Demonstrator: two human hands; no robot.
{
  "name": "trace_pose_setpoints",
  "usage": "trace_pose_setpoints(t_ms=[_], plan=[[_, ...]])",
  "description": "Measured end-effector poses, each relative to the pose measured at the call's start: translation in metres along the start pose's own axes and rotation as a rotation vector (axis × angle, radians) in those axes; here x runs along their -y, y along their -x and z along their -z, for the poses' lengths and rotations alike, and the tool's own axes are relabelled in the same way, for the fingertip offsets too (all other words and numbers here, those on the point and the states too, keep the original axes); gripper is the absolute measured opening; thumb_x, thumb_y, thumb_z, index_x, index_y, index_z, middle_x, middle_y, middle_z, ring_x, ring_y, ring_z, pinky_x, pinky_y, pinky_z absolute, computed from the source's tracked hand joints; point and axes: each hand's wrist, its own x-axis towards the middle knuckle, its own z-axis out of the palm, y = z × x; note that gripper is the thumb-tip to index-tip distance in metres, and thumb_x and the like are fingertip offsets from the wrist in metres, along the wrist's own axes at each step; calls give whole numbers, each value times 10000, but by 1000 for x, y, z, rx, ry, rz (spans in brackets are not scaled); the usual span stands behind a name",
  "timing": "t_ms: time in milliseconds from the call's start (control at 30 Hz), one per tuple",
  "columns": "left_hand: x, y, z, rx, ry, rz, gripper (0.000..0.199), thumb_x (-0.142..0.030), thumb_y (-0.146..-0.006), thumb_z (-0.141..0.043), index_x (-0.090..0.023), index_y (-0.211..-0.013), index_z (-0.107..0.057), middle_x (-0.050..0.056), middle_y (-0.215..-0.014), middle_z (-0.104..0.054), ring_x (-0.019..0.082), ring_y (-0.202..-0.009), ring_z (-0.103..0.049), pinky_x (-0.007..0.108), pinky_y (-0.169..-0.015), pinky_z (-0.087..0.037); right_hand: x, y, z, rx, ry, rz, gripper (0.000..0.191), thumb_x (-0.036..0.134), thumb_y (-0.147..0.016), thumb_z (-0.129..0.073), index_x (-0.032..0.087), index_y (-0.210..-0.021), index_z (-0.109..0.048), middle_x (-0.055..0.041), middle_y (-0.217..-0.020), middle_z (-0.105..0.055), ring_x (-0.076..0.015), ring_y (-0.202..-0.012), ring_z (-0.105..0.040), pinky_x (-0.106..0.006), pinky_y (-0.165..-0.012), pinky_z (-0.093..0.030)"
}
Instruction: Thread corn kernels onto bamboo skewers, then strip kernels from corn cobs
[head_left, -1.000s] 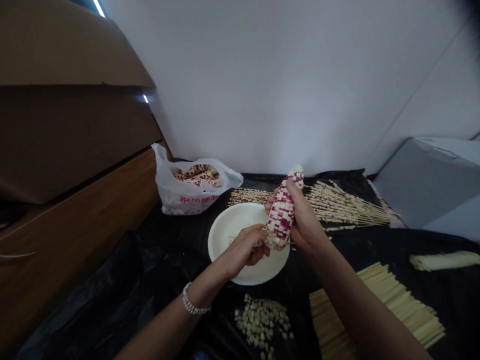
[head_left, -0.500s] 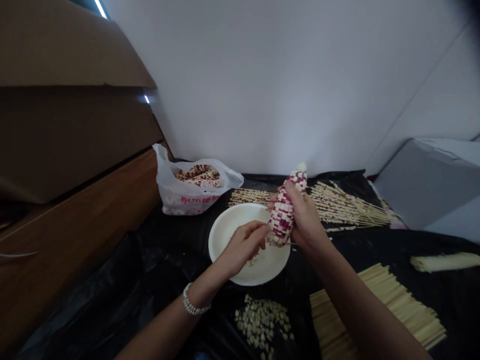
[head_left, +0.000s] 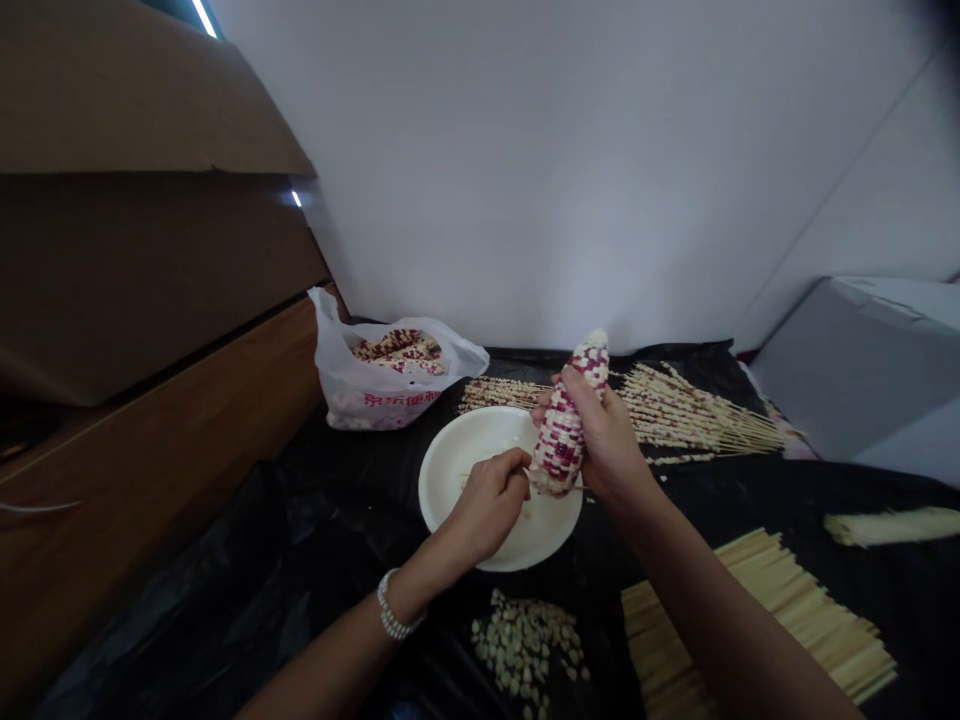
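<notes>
A corn cob with white and purple kernels [head_left: 564,430] is held tilted over the right side of a white bowl [head_left: 442,480]. My right hand [head_left: 604,430] wraps round it, thumb on the near face. My left hand [head_left: 491,500], with a beaded bracelet on the wrist, has its fingers curled together at the cob's lower end; what they pinch, if anything, is too small to make out. Some pale bits lie in the bowl, partly hidden by my left hand.
A white plastic bag [head_left: 386,400] of cobs stands at the back left. Kernel-covered sticks [head_left: 675,410] lie behind my right hand. Loose kernels [head_left: 525,645], bare sticks [head_left: 795,610] and a pale husk bundle [head_left: 896,526] rest on black sheeting. A grey box [head_left: 862,370] stands right.
My left hand has curled its fingers more and turned at the cob's lower end. The cob and my right hand have shifted slightly left.
</notes>
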Motion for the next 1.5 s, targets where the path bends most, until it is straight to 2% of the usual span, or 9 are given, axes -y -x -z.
trace_pose_setpoints(t_ms=[233,600,733,833,1000,1100,1267,1367,1500], plan=[[-3,1,7,-84,-45,-77,324,-183,-820,-510,-206,-1107,-659,63,-1160,-672,218,-1114,-569,315,-916,-441,8,-3,1,-34,-75,-6,374,506,-706,-734,210,-877,-584,12,-671,-646,-157,-625,-653,-285,-565,-523],[-9,5,6,-206,-469,-234,171,-136,-830,-503,-197,-821,-663,35,-816,-703,225,-919,-632,477,-1059,-304,-2,5,-4,44,-11,8,392,519,-686,-755,219,-865,-576,5,-692,-658,-177,-606,-640,-307,-556,-515],[-3,2,12,-170,-451,-196,248,-148,-834,-500,-203,-993,-682,75,-1075,-703,234,-1040,-625,434,-1020,-382,0,2,1,53,20,58,362,502,-708,-742,230,-893,-589,6,-734,-658,-175,-661,-634,-323,-618,-516],[0,-3,29,-236,-395,-181,316,-188,-849,-501,-204,-1124,-656,96,-1276,-621,225,-1075,-621,383,-965,-445,0,-1,7,95,128,95,317,479,-738,-725,245,-911,-601,10,-770,-648,-162,-696,-614,-327,-675,-503],[-2,-21,87,-388,-444,-178,259,-223,-858,-492,-198,-1022,-691,64,-1117,-700,196,-905,-660,343,-852,-498,3,-4,5,238,353,118,307,452,-755,-720,261,-961,-595,4,-854,-635,-175,-781,-594,-352,-750,-488],[1,-29,127,-475,-652,-150,299,-225,-865,-469,-186,-1069,-683,79,-1201,-671,234,-1095,-602,378,-954,-451,14,-9,-12,422,447,149,299,419,-739,-735,250,-941,-593,-1,-841,-624,-184,-774,-580,-356,-721,-490],[17,-34,180,-406,-1067,-34,320,-339,-827,-575,-235,-1114,-667,93,-1268,-630,355,-1287,-425,631,-1066,-217,37,-38,-71,602,315,394,294,398,-749,-724,250,-955,-574,15,-875,-626,-182,-828,-595,-370,-786,-505],[27,-47,198,-409,-1061,81,309,-363,-896,-477,-199,-1036,-699,140,-1184,-656,383,-1217,-476,599,-1007,-312,32,-67,-117,642,318,581,305,412,-774,-699,248,-980,-544,32,-876,-611,-171,-843,-594,-362,-818,-507],[41,-79,216,-311,-986,206,219,-248,-858,-546,-118,-894,-718,184,-963,-690,398,-1027,-598,561,-897,-426,-3,-104,-167,640,706,642,368,355,-831,-662,218,-1139,-515,13,-1010,-635,-151,-929,-595,-304,-846,-508]])
